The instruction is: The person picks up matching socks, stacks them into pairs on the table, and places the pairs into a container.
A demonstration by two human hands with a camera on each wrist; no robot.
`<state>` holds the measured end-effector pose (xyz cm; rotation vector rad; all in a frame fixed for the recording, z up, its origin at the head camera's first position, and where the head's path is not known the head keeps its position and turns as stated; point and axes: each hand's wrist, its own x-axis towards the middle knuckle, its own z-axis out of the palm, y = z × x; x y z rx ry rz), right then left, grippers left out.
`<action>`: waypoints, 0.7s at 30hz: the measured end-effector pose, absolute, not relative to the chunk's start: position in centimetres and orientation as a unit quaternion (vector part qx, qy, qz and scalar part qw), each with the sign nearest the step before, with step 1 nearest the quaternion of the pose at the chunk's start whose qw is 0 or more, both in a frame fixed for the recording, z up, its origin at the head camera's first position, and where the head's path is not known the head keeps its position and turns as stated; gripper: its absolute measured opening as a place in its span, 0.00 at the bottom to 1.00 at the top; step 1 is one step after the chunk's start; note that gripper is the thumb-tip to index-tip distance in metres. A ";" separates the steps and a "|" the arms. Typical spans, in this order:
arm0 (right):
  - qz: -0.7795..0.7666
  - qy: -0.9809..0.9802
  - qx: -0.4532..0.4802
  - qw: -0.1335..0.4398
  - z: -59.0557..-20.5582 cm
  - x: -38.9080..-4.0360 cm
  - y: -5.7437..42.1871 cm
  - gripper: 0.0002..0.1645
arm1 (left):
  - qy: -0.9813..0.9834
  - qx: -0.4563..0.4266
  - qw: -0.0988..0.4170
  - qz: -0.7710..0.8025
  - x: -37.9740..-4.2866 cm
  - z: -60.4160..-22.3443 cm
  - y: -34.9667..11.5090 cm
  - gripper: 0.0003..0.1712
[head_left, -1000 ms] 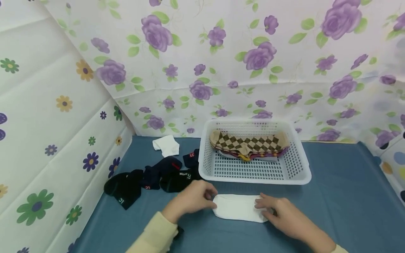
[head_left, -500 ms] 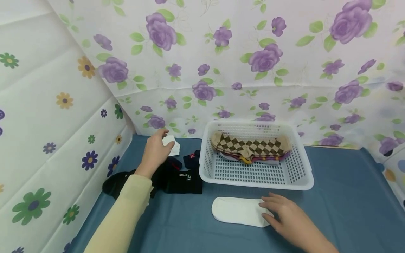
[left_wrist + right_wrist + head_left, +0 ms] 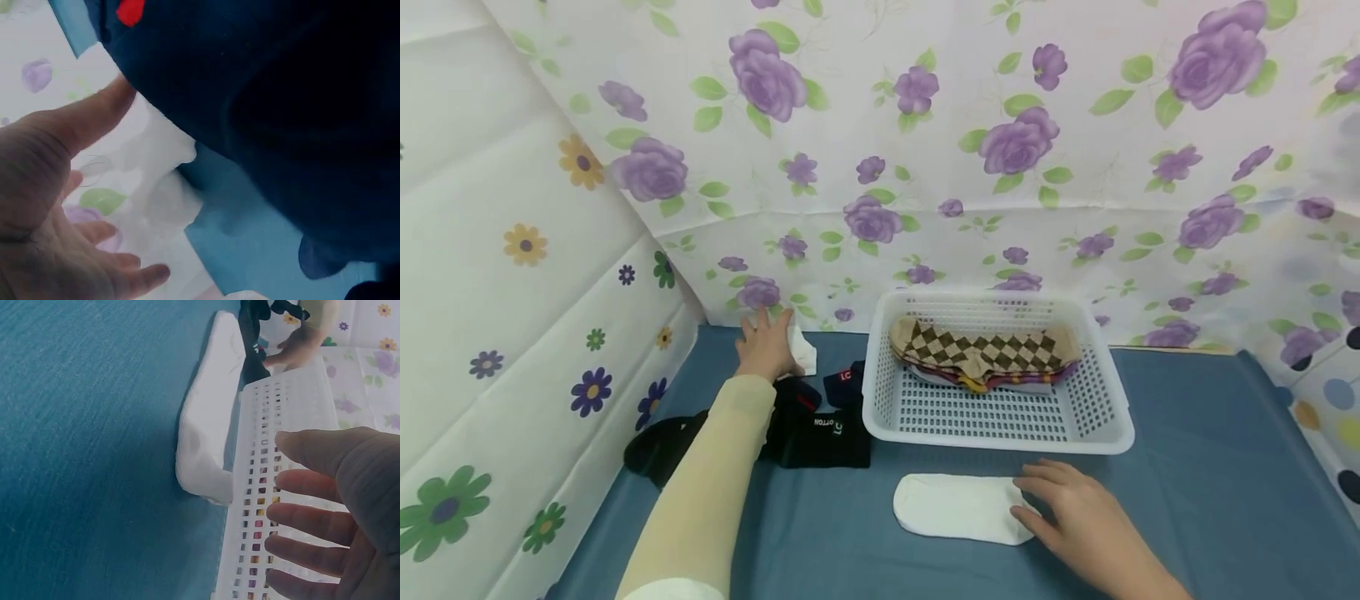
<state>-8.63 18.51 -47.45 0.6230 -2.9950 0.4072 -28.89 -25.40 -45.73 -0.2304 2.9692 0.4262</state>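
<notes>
A white sock (image 3: 958,508) lies flat on the blue cloth in front of the basket. My right hand (image 3: 1078,517) is at its right end, fingers relaxed and spread; in the right wrist view nothing is gripped by that hand. At the back left, my left hand (image 3: 765,346) reaches to a second, crumpled white sock (image 3: 802,352) and partly covers it. The fingers of the left hand stand apart around it in the left wrist view, not curled on it. Dark socks (image 3: 827,440) with small lettering lie just in front of the left hand, some hidden under the sleeve.
A white plastic basket (image 3: 880,417) stands at the back middle, holding a stack of folded socks with a brown checked one (image 3: 992,350) on top. Flowered sheets (image 3: 925,150) hang behind and at the sides. Blue cloth (image 3: 1195,467) covers the table right of the basket.
My left hand has left the near white sock and moved to the crumpled white sock at the back left. The right hand stays by the near sock's right end.
</notes>
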 end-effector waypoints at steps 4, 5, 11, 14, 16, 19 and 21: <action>0.137 -0.970 0.199 0.034 -47.6 -8.6 18.4 0.21 | 0.979 -0.064 0.126 0.147 -29.0 -45.4 -25.6 0.57; 0.141 -0.970 0.196 0.036 -47.6 -8.6 18.4 0.21 | 0.977 -0.060 0.144 0.148 -29.1 -45.4 -25.6 0.55; 0.163 -0.975 0.145 0.030 -47.0 -8.6 18.3 0.16 | 0.976 -0.025 0.173 0.130 -29.5 -45.7 -25.5 0.37; 0.165 -0.979 0.120 0.013 -46.7 -8.5 18.2 0.16 | 0.980 -0.019 0.160 0.116 -29.2 -45.9 -25.5 0.24; 0.165 -0.980 0.109 0.002 -46.5 -8.4 18.1 0.15 | 0.981 -0.023 0.157 0.115 -29.0 -46.0 -25.6 0.19; 0.162 -0.981 0.103 -0.005 -46.3 -8.3 18.1 0.15 | 0.981 -0.027 0.147 0.120 -28.6 -46.0 -25.7 0.15; 0.160 -0.982 0.103 0.000 -46.2 -8.2 18.1 0.14 | 0.981 -0.032 0.138 0.132 -28.4 -46.0 -25.7 0.15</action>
